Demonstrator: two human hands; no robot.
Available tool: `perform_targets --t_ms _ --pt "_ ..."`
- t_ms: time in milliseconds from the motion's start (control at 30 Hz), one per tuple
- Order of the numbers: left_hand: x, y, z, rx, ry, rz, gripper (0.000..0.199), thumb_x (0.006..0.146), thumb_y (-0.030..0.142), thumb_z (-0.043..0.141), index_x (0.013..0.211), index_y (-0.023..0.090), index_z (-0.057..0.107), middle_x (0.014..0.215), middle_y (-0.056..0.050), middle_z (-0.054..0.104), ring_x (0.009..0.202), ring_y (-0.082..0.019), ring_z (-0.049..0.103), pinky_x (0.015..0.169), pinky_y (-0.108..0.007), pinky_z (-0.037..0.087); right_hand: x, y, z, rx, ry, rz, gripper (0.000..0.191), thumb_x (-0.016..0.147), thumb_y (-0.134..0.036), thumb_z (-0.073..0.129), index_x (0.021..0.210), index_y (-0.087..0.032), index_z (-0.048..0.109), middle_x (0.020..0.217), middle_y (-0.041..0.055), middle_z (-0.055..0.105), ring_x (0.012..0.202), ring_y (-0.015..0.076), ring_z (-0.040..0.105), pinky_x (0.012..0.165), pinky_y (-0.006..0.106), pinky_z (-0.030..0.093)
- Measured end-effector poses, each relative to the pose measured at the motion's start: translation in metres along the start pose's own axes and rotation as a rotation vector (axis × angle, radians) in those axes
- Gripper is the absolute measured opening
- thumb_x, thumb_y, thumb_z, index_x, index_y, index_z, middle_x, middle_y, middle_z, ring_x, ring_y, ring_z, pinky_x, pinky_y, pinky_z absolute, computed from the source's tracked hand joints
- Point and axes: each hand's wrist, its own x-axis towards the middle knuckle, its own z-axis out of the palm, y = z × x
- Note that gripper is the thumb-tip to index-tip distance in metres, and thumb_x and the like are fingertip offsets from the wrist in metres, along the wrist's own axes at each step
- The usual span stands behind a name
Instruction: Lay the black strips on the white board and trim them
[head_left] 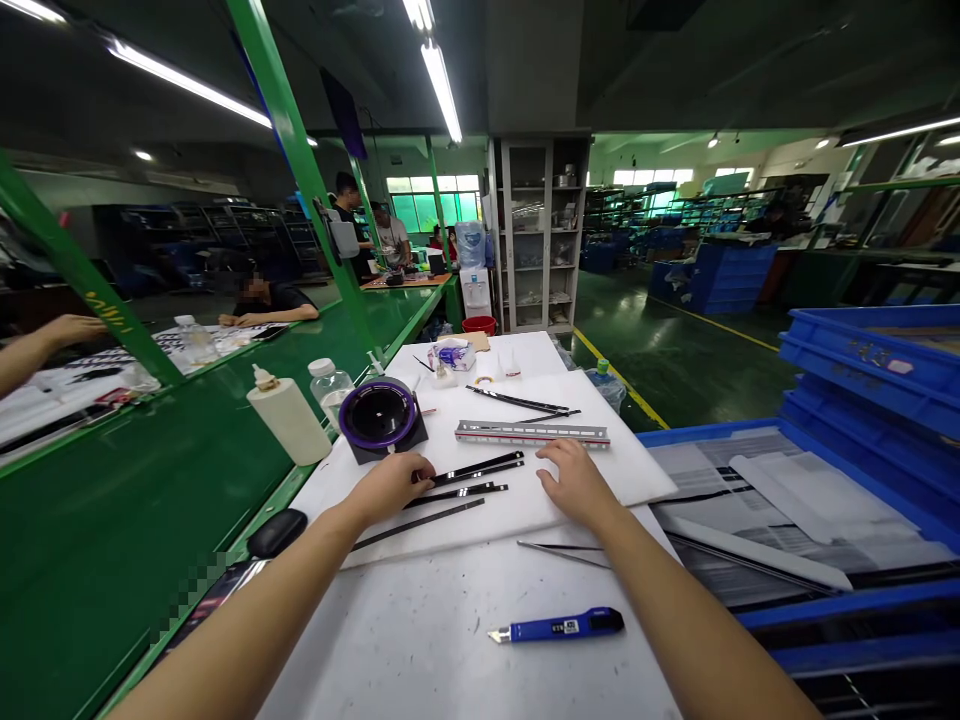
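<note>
My left hand [394, 485] pinches the left end of a thin black strip [476, 467] on the white foam sheet [630, 470]. More black strips [457, 495] lie just below it, side by side. My right hand [576, 482] rests over the foam with fingers apart and nothing between them, to the right of the strip ends. Behind it lies a slotted metal rail [532, 433] with a red line along it. Further back, more dark strips [517, 400] lie at a slant. Tweezers [562, 550] and a blue cutter knife [559, 626] are on the table nearer to me.
A black round device with a purple rim [379, 415], a white squeeze bottle [289, 418] and a clear bottle [330, 385] stand at the left. A black mouse [277, 533] lies by the green partition [97, 530]. Blue crates [870, 370] are at the right.
</note>
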Motion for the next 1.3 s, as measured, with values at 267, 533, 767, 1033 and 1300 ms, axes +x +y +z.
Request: perform_targets --t_ms 267,533,767,1033,1300 --pt "-0.009 0.006 -0.007 0.048 0.1 0.101 0.027 0.086 0.038 0.048 0.089 0.023 0.071 0.094 -0.007 0.07 0.086 -0.024 0.063 0.074 -0.033 0.048 0.0 -0.003 -0.004 0.005 -0.043 0.003 0.022 0.092 -0.031 0.062 0.109 -0.017 0.063 0.116 0.0073 0.062 0.112 0.0247 0.055 0.098 0.049 0.044" --pt "-0.018 0.008 -0.008 0.049 0.158 0.121 0.027 0.087 0.036 0.048 0.091 0.022 0.071 0.096 -0.007 0.069 0.085 -0.023 0.063 0.073 -0.032 0.049 -0.002 -0.006 -0.002 0.018 -0.099 0.028 0.022 0.093 -0.031 0.061 0.109 -0.017 0.063 0.114 0.0073 0.062 0.109 0.024 0.057 0.095 0.048 0.047" --pt "-0.02 0.026 -0.006 0.015 0.151 0.133 0.022 0.086 0.03 0.047 0.08 0.022 0.067 0.084 -0.003 0.068 0.076 -0.019 0.062 0.067 -0.028 0.048 -0.002 -0.005 -0.005 0.016 -0.134 0.046 0.021 0.093 -0.032 0.061 0.107 -0.017 0.064 0.113 0.007 0.063 0.107 0.0231 0.059 0.094 0.046 0.048" --pt "-0.013 0.03 0.008 0.05 0.117 0.09 0.028 0.086 0.035 0.049 0.098 0.025 0.071 0.099 -0.005 0.068 0.084 -0.023 0.063 0.07 -0.032 0.05 -0.002 -0.003 -0.004 0.012 -0.154 0.039 0.022 0.093 -0.033 0.061 0.108 -0.016 0.063 0.112 0.007 0.063 0.107 0.0231 0.059 0.093 0.046 0.048" --pt "-0.005 0.032 0.008 0.08 0.098 0.097 0.026 0.085 0.033 0.048 0.089 0.026 0.073 0.097 -0.004 0.069 0.084 -0.023 0.064 0.067 -0.032 0.049 -0.001 -0.002 -0.005 0.014 -0.165 0.036 0.021 0.094 -0.033 0.06 0.107 -0.016 0.064 0.112 0.0069 0.063 0.107 0.023 0.059 0.094 0.047 0.048"
